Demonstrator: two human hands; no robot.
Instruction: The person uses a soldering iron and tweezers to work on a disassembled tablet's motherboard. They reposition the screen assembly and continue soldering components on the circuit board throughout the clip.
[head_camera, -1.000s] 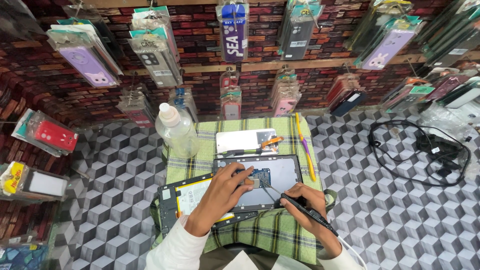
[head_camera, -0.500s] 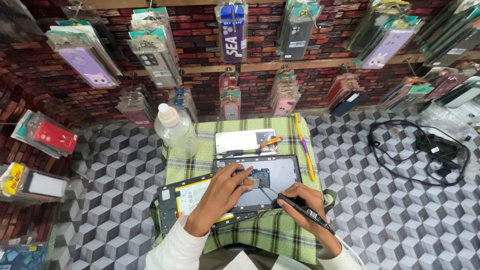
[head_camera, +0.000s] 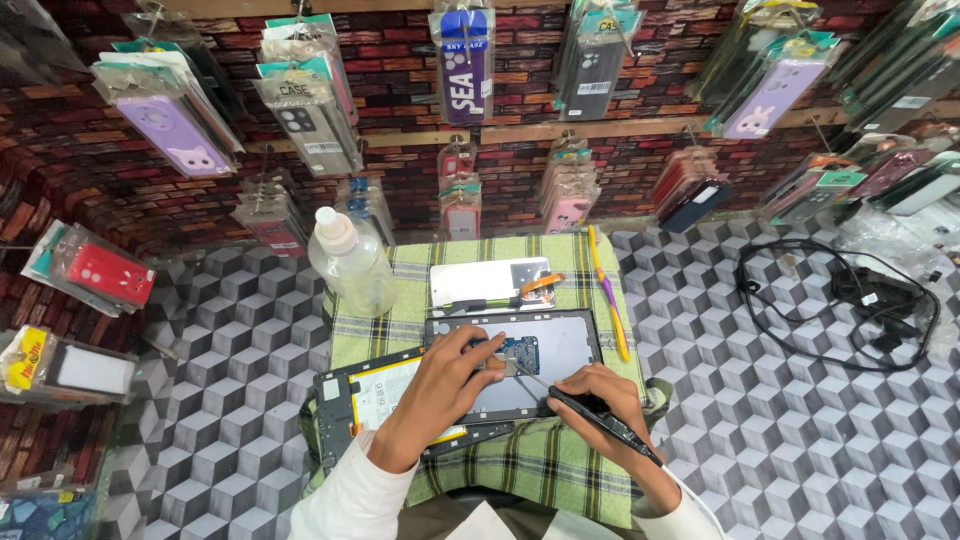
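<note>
An opened tablet (head_camera: 560, 350) lies on a green checked cloth (head_camera: 560, 470), its blue circuit board (head_camera: 520, 352) exposed. A second opened device with a yellow-white battery (head_camera: 385, 385) lies partly under it at the left. My left hand (head_camera: 445, 385) presses its fingertips on the tablet beside the board. My right hand (head_camera: 600, 395) holds a black pen-like tool (head_camera: 595, 420), its thin tip reaching to the board.
A clear plastic bottle (head_camera: 350, 262) stands at the cloth's back left. A white back cover (head_camera: 490, 280), an orange-handled tool (head_camera: 540, 284) and a yellow-purple toothbrush (head_camera: 608, 295) lie behind the tablet. A black cable coil (head_camera: 840, 300) sits at right. Packaged phone cases (head_camera: 300, 90) hang on the brick-pattern wall.
My right hand with the tool has shifted slightly, its tip staying near the board. The left hand stays pressed on the tablet.
</note>
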